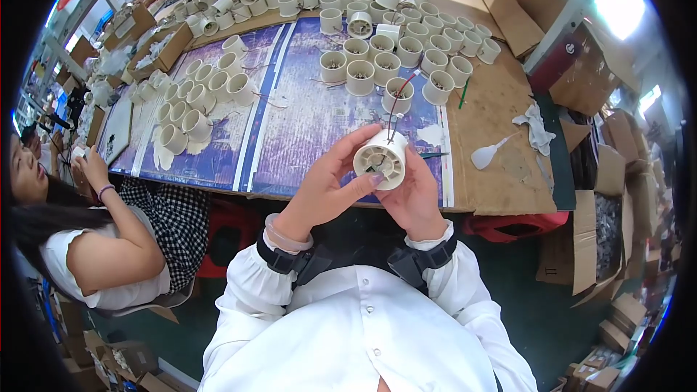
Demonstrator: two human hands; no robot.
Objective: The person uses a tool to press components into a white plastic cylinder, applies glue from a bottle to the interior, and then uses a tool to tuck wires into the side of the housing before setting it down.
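Note:
Above the table's near edge, a white plastic round housing [380, 167] is held between my two hands, its spoked end facing me. My left hand [328, 183] grips its left side, with the thumb on the spoked face by a small dark part. Around the right side curl the fingers of my right hand [415, 194]. Red and black wires [394, 117] rise from the housing's far side toward a small connector. Just beyond stand several similar white cups [361, 78] with wires and metal parts inside.
More white cups [196, 98] stand at the left, others lie piled far back. On the right are a white squeeze bottle [488, 153], a crumpled cloth [535, 129] and a green stick [463, 94]. A person [109, 247] sits at the left. Open cardboard boxes [585, 239] stand right of the table.

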